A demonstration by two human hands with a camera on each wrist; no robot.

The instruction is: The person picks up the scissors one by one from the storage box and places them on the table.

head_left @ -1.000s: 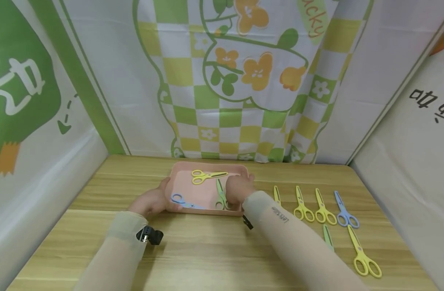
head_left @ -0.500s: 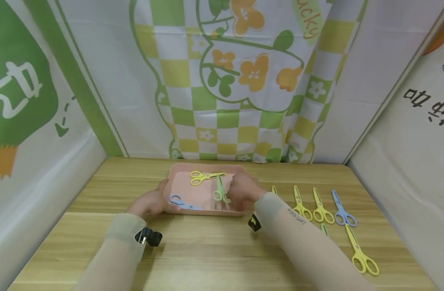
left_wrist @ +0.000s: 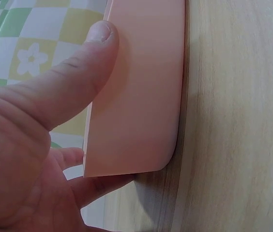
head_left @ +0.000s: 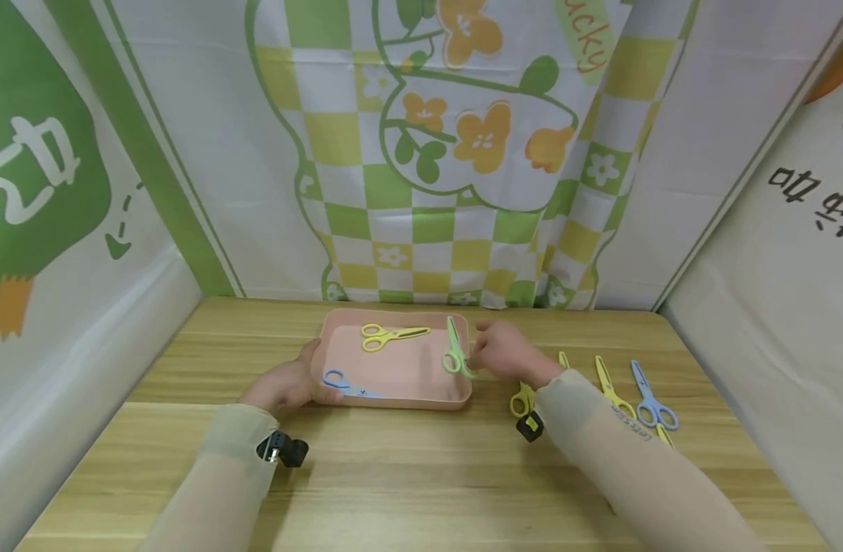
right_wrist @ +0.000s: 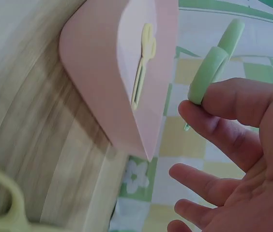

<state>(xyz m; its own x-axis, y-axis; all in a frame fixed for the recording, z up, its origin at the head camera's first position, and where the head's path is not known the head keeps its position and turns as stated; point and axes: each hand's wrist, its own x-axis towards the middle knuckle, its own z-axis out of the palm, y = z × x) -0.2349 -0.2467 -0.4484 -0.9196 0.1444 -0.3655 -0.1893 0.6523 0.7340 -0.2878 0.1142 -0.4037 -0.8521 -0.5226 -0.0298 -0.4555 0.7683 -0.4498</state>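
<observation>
My right hand (head_left: 505,351) pinches a pair of green scissors (head_left: 454,357) by a handle ring, between thumb and index finger; the other fingers are spread apart in the right wrist view. The scissors are raised over the right end of the pink tray (head_left: 400,368), blade pointing away. My left hand (head_left: 290,383) grips the tray's near left corner, with the thumb (left_wrist: 95,58) against the front wall and fingers at the left side. Inside the tray lie yellow scissors (head_left: 393,335) at the back and blue scissors (head_left: 353,389) along the front wall.
Right of the tray, several scissors lie on the wooden table (head_left: 393,491), among them yellow scissors (head_left: 606,379) and blue scissors (head_left: 645,392). My right forearm hides part of them. A printed curtain (head_left: 428,261) hangs at the table's back edge.
My right hand has lifted the green scissors off the tray's bottom and moved them right, to the tray's right edge. My left hand has stayed at the tray's left corner.
</observation>
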